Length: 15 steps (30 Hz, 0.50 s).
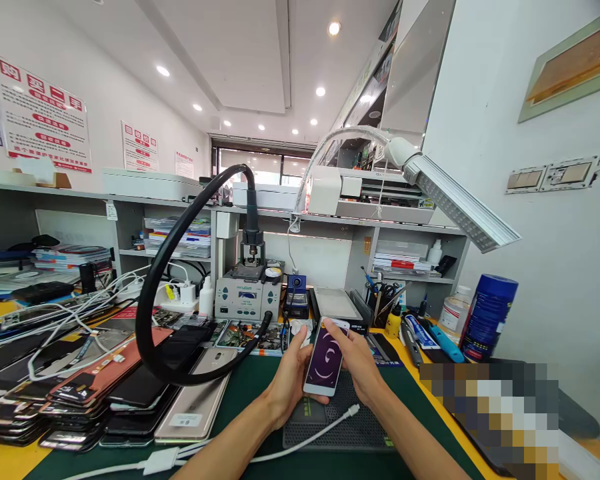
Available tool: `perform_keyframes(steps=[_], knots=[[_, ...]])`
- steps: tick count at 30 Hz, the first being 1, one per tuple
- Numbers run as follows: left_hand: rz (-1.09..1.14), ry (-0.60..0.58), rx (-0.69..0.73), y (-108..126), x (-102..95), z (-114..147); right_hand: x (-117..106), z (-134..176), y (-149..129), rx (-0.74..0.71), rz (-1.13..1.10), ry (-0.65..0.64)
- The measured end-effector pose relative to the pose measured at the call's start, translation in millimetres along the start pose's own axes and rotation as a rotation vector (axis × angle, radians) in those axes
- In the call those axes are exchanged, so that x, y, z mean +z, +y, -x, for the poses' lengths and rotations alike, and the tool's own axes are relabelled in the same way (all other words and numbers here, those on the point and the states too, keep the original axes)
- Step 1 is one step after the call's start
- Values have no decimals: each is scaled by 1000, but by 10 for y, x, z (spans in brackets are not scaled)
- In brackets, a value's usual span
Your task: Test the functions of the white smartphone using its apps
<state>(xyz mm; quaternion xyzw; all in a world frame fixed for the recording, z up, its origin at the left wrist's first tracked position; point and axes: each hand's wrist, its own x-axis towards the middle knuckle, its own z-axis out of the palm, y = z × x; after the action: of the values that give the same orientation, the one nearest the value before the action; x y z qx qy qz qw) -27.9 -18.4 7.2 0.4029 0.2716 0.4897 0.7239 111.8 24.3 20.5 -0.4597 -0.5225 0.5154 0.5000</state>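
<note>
You hold the white phone above the black mat, its screen lit. Your left hand grips one edge, fingers curled beneath; your right hand pinches the far corner, a fingertip over the screen. That tip could trigger a stray touch if it presses. The white cable crosses the mat and runs beneath your left forearm; sweeping that arm could drag it. Loosened fingers could drop the phone onto the mat.
</note>
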Motion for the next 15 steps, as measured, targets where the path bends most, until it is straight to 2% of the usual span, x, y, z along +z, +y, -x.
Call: perform_keyframes(steps=[15], knots=[[107, 7, -23, 21, -43, -25, -79, -84, -6, 12, -74, 25]])
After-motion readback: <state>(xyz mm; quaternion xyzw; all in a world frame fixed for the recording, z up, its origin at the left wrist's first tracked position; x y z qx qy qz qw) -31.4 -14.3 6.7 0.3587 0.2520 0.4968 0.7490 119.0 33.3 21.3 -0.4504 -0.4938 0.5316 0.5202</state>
